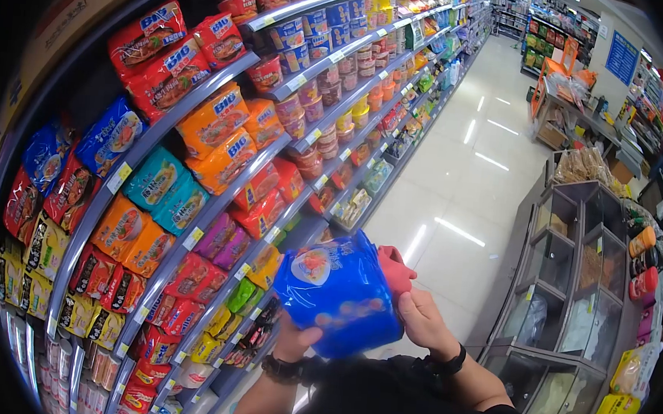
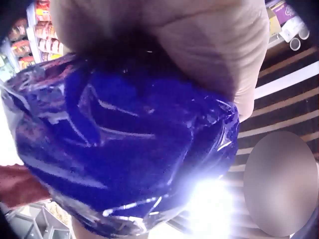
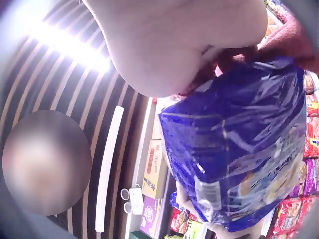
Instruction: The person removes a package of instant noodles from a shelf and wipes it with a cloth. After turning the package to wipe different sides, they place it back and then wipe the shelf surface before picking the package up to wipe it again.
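Note:
A shiny blue multipack of instant noodles [image 1: 341, 296] is held up in front of the chest, tilted, with a bowl picture on its face. My left hand [image 1: 295, 341] grips its lower left side, thumb on the front and fingers hidden beneath. At the opposite end, my right hand [image 1: 423, 321] holds a red cloth [image 1: 395, 269] against the pack's edge. The right wrist view shows the pack's back [image 3: 239, 149] with a barcode, and the cloth [image 3: 289, 45] bunched by the right hand [image 3: 189, 40].
Shelves on the left carry noodle packs, including red ones [image 1: 159, 37] and similar blue ones [image 1: 110, 136], plus cup noodles [image 1: 301, 36]. A tiled aisle floor [image 1: 458, 162] runs ahead. To the right stands a grey cabinet of clear bins [image 1: 551, 261]; cartons [image 1: 75, 27] sit on the top shelf.

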### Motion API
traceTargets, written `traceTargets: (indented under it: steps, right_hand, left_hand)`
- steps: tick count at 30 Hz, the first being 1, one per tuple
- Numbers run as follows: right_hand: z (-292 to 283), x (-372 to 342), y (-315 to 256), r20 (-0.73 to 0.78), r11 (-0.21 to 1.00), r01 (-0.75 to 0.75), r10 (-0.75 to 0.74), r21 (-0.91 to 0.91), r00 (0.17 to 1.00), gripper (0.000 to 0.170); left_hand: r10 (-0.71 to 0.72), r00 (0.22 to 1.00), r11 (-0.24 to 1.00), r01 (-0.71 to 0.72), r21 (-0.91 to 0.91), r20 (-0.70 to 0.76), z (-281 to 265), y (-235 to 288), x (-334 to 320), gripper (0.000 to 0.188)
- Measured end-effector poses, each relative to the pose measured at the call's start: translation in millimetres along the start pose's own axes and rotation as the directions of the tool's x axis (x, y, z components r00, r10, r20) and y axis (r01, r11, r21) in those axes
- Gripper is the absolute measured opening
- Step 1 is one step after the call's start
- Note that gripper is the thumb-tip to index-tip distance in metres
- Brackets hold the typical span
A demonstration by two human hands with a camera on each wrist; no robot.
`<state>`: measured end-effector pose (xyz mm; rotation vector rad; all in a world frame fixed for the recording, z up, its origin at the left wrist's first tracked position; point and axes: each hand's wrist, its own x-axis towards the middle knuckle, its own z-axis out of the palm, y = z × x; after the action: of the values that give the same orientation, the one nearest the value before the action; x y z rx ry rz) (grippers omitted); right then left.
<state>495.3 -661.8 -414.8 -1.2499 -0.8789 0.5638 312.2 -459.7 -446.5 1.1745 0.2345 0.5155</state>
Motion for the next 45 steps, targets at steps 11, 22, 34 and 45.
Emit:
traceTargets:
  steps: [11,22,34,45]
  right_hand:
    - [-14.8,11.8,-15.2,-0.057,0.946,0.224,-0.217,0.233,0.974,0.046]
    - [-9.7,16.3,-23.9,0.074,0.882,0.232,-0.221,-0.411,0.972,0.029]
    - [-16.4,18.8,-20.2,-0.309,0.996,0.036,-0.06,-0.08,0.949,0.019]
    - [-1.4,14.3,-28.0,-0.21,0.909,0.179,-0.272,-0.377,0.939,0.058]
  left_hand:
    - [-0.168,0.986,0.903,0.161,-0.399,0.018,7.6,-19.0,7.4,0.073]
    - [-0.233,0.972,0.779,0.168,-0.604,-0.031,24.3,-13.4,15.4,0.082]
    - [-0.192,0.981,0.735,0.125,-0.667,-0.027,4.7,-28.6,23.1,0.075]
    - [-0.234,0.971,0.757,0.151,-0.635,-0.049,26.4,-28.2,26.6,0.082]
